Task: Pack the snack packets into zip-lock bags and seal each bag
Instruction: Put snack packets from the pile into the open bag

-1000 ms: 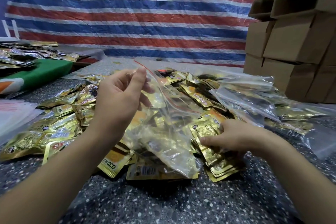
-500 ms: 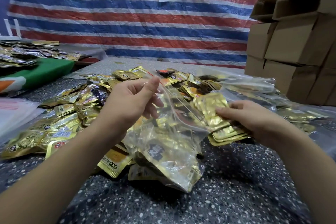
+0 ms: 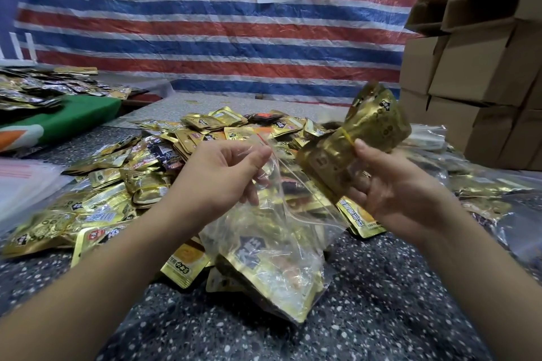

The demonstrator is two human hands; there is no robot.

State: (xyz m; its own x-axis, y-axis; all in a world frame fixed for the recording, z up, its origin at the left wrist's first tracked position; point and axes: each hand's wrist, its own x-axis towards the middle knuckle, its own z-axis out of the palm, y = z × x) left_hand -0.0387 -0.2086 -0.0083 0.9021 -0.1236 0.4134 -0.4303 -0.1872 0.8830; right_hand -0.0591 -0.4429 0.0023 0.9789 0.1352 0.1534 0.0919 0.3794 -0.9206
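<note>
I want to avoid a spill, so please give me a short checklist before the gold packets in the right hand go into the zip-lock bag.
1. Left hand pinches the zip-lock bag at its rim: ok.
2. Bag mouth open: ok, its red zip edge is spread apart.
3. Right hand grips the bundle of gold packets: ok.
4. Bundle lined up with the mouth: not ok, it is raised beside the mouth.
5. Room left in the bag: cannot tell; packets already lie inside.
</note>
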